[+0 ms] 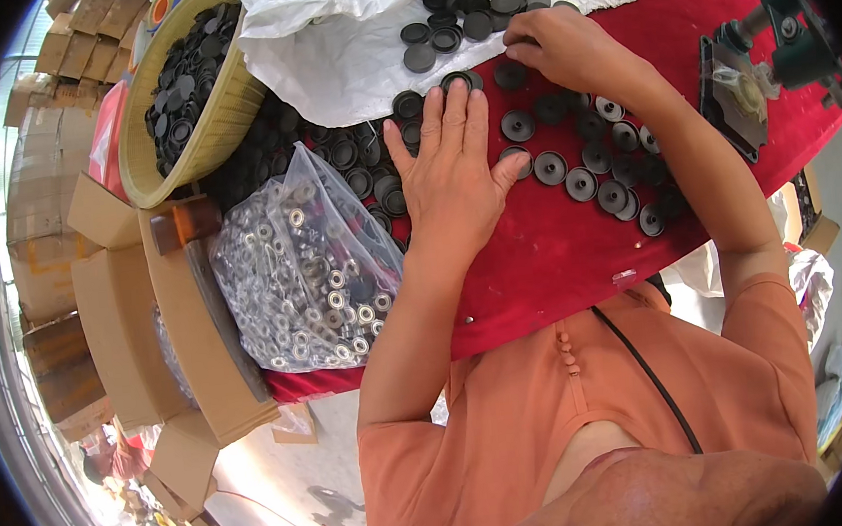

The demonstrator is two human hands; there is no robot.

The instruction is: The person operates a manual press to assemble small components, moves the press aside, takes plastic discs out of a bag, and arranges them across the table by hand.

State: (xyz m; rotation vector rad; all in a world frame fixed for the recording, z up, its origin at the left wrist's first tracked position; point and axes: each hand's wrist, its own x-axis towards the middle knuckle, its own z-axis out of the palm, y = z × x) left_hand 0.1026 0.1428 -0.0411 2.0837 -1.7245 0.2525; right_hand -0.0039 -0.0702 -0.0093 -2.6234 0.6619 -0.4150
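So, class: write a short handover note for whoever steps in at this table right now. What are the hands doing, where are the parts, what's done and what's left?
Left hand: flat on the red table, fingers spread, touching black caps.
Right hand: fingertips on a black cap by the white sack; grip unclear.
Parts: loose caps on the sack, more in the yellow basket, metal bearings in the clear bag.
Done: a group of caps laid out singly on the table.
Left: heaped caps by the sack.

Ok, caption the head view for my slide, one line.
Left hand flat on red table among black round caps; right hand fingering caps beside a white bag.
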